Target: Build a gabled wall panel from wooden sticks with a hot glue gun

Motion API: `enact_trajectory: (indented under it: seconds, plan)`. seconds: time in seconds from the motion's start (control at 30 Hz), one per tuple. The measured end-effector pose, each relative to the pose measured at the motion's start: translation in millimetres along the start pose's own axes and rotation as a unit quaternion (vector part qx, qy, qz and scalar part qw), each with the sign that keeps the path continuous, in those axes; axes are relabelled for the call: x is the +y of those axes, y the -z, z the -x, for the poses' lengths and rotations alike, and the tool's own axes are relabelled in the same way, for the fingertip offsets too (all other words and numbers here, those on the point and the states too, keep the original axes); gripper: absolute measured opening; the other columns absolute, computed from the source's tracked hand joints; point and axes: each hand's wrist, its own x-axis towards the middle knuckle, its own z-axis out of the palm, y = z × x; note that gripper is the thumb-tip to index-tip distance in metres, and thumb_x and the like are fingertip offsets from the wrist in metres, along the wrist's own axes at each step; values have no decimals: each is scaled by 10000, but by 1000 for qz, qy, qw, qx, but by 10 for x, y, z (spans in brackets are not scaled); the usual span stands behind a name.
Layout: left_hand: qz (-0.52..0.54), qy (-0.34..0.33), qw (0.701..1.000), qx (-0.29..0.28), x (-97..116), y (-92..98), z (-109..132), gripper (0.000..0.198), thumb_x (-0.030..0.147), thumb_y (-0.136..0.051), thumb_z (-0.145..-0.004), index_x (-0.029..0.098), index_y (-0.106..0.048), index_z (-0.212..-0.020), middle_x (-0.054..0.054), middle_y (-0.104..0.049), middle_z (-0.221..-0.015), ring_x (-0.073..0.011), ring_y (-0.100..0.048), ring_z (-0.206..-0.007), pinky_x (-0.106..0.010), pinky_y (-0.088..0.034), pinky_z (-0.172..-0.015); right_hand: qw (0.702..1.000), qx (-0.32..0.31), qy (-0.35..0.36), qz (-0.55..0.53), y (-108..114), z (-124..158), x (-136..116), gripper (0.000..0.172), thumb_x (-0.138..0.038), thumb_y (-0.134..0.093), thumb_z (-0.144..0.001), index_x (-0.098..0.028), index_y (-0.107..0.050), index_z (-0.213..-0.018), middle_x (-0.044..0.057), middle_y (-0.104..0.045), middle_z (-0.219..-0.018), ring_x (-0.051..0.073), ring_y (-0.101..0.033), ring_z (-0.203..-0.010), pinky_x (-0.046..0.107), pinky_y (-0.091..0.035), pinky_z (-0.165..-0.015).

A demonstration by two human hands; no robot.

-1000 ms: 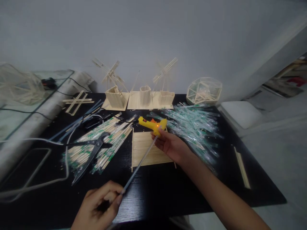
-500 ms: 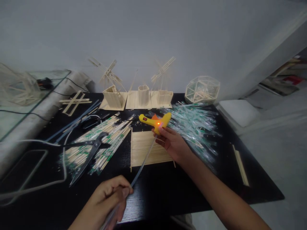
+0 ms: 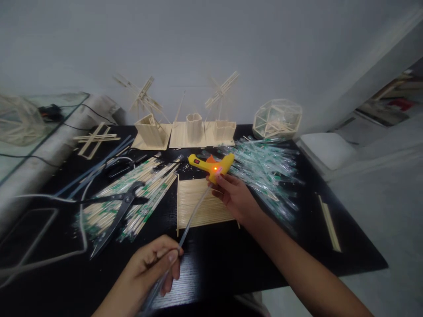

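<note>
My right hand (image 3: pixel 233 196) is closed around the body of a yellow glue gun (image 3: pixel 216 167), which has an orange trigger and a lit orange light. The gun hangs in the air above a flat panel of thin wooden sticks (image 3: pixel 194 207). My left hand (image 3: pixel 157 264), nearer the front edge, pinches a long translucent glue stick (image 3: pixel 193 214) between thumb and fingers. That glue stick slants up to the gun's rear end beside my right fingers; its lower part runs under my left palm.
Black-handled shears (image 3: pixel 120 211) lie on wrapped stick bundles (image 3: pixel 109 200) at left. More clear wrappers (image 3: pixel 267 171) spread at right. Wooden models (image 3: pixel 153 132) line the wall beside a faceted glass-like case (image 3: pixel 277 119). A white cord (image 3: pixel 84 233) loops at left. Loose sticks (image 3: pixel 329 224) lie far right.
The view has shifted slightly, so the table things sit a little further left and higher. Both hands keep their hold on the glue gun and the glue stick.
</note>
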Motion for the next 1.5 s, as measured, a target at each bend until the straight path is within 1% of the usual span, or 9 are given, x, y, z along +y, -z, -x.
enact_trajectory:
  seconds: [0.27, 0.33, 0.43, 0.5, 0.57, 0.8, 1.03, 1.2, 1.5]
  plan:
    - [-282, -122, 952, -6, 483, 132, -129, 310, 526, -674, -929, 225, -744, -940, -28, -759, -798, -205, -716, -772, -267, -542, -668, 996, 12, -67, -54, 31, -44, -125, 155, -262, -802, -903, -109, -784, -913, 64, -815, -890, 79, -723, -676, 127, -574, -572]
    - [-386, -233, 890, 67, 725, 175, -279, 298, 471, -548, -1015, 265, -753, -1081, -31, -794, -1045, -229, -740, -968, -322, -577, -858, 994, 5, -86, -64, 35, -61, -188, 150, -241, -746, -950, -93, -771, -945, 73, -811, -881, 78, -729, -661, 119, -582, -577]
    - [-513, -407, 741, 147, 1065, 141, -660, 323, 351, -565, -1004, 225, -668, -1282, -101, -691, -1362, -288, -628, -1283, -462, -470, -1139, 992, -6, -106, -67, 8, -71, -269, 147, -235, -697, -989, -101, -756, -978, 69, -811, -862, 85, -741, -666, 130, -618, -632]
    - [-587, -440, 666, 134, 1215, 36, -953, 469, 260, -623, -951, 169, -579, -1410, -176, -561, -1506, -334, -514, -1410, -521, -396, -1204, 992, -12, -112, -63, -24, -54, -306, 174, -225, -636, -1027, -101, -750, -984, 70, -811, -843, 90, -751, -678, 142, -634, -653]
    - [-628, -426, 641, 119, 1290, -110, -1202, 611, 233, -684, -901, 156, -506, -1480, -217, -495, -1549, -373, -482, -1430, -548, -415, -1179, 992, -15, -112, -61, -52, -16, -339, 209, -210, -591, -1051, -92, -748, -980, 79, -811, -833, 96, -761, -687, 150, -641, -663]
    - [-608, -317, 728, 13, 1401, -563, -1596, 297, 343, -494, -1018, 159, -627, -1210, -151, -722, -1110, -307, -702, -989, -431, -544, -861, 990, 36, -38, -128, -64, 175, -522, 174, -248, -718, -981, -127, -750, -860, 38, -798, -785, 83, -754, -660, 143, -639, -691]
    - [-506, -299, 809, -11, 1723, -693, -1956, 284, 415, -596, -942, 194, -688, -1094, -70, -737, -931, -214, -677, -846, -315, -490, -762, 997, -32, 22, -62, -152, 428, -520, 340, -317, -999, -612, -169, -773, -819, 32, -812, -862, 114, -749, -735, 191, -616, -717]
    - [-440, -252, 861, -38, 1761, -436, -1853, 285, 460, -612, -903, 197, -619, -793, 13, -598, -631, -142, -545, -560, -273, -403, -573, 997, -53, 51, 38, -32, 543, -413, 274, -310, -960, -663, -184, -758, -798, -22, -735, -746, 88, -656, -638, 205, -538, -652]
    - [-389, -162, 907, -4, 1429, 378, -1011, 477, 587, -601, -934, 189, -656, -676, 64, -447, -479, -107, -410, -491, -236, -326, -542, 960, -9, 133, 247, 444, 400, -357, 205, -360, -863, -784, -205, -731, -812, -18, -692, -712, 127, -617, -639, 268, -523, -667]
